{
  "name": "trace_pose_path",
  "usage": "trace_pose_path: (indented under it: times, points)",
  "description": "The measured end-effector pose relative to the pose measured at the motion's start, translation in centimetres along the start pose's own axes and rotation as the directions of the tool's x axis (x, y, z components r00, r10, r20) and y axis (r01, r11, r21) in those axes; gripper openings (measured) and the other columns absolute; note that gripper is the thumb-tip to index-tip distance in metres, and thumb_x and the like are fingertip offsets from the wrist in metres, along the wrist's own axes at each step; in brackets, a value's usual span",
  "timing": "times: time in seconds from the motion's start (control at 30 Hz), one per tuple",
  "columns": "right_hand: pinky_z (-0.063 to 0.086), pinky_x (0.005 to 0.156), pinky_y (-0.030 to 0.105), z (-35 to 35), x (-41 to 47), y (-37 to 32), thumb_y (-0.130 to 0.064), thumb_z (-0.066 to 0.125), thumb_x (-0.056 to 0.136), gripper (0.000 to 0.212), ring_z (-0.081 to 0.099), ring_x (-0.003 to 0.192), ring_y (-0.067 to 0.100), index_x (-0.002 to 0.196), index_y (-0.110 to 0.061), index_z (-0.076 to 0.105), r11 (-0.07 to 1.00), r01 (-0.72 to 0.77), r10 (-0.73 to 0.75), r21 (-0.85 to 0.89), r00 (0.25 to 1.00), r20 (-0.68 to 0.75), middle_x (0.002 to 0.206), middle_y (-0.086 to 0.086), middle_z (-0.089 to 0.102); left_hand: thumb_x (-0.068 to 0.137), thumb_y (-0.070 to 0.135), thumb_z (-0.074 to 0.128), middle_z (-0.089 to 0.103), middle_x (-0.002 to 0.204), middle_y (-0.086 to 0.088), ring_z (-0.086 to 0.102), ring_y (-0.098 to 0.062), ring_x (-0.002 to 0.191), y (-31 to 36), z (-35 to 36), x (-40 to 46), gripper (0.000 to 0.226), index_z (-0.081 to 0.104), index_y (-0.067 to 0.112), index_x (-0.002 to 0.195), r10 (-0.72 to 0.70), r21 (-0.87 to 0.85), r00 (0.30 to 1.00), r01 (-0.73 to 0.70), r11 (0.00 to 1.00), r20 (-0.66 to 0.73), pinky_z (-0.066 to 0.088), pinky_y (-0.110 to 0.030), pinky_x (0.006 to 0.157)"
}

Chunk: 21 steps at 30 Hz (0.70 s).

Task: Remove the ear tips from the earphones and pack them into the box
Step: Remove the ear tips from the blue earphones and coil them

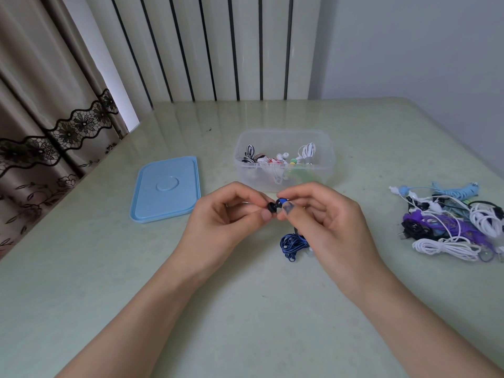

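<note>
Both hands meet above the middle of the table. My left hand point(231, 211) pinches a black ear tip point(272, 207) between thumb and forefinger. My right hand point(324, 214) pinches the blue earbud point(282, 201) that the tip sits against; I cannot tell whether tip and bud are joined. The earbud's coiled blue cable point(293, 245) hangs down under my right hand onto the table. Just behind the hands stands the clear plastic box point(245, 170), open, with several bundled earphones inside.
A light blue lid point(166, 186) lies flat to the left of the box. A heap of tangled earphones point(452, 227) in white, purple, black and pale blue lies at the right. A curtain hangs past the table's left edge.
</note>
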State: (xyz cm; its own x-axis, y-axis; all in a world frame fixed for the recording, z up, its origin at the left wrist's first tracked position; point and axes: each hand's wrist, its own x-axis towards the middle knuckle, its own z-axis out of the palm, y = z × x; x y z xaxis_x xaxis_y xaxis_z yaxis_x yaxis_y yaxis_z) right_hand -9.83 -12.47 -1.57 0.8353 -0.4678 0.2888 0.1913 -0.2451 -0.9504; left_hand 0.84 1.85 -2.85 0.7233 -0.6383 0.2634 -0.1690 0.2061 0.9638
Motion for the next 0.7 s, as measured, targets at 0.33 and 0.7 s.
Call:
trace_pose_path:
  times: [0.33, 0.7]
  points:
    - [0.052, 0.073, 0.055, 0.13, -0.08, -0.14, -0.008, 0.065, 0.092, 0.009, 0.065, 0.08, 0.041, 0.089, -0.017, 0.066, 1.0, -0.009, 0.009, 0.006, 1.0, 0.001, 0.078, -0.001, 0.075, 0.079, 0.003, 0.071, 0.076, 0.093, -0.008, 0.075, -0.02, 0.087, 0.13, 0.15, 0.05, 0.016, 0.064, -0.006, 0.091, 0.014, -0.024, 1.0, -0.014, 1.0, 0.004, 0.058, -0.029, 0.09]
    - [0.052, 0.07, 0.044, 0.05, -0.1, -0.08, -0.009, 0.067, 0.091, 0.009, 0.068, 0.076, 0.029, 0.087, -0.016, 0.068, 1.0, -0.026, 0.026, 0.01, 0.999, 0.03, 0.077, 0.002, 0.074, 0.083, 0.005, 0.071, 0.077, 0.098, -0.007, 0.075, -0.019, 0.091, 0.31, 0.14, -0.11, 0.018, 0.069, -0.001, 0.1, 0.017, 0.016, 0.999, -0.017, 1.0, 0.03, 0.057, -0.029, 0.089]
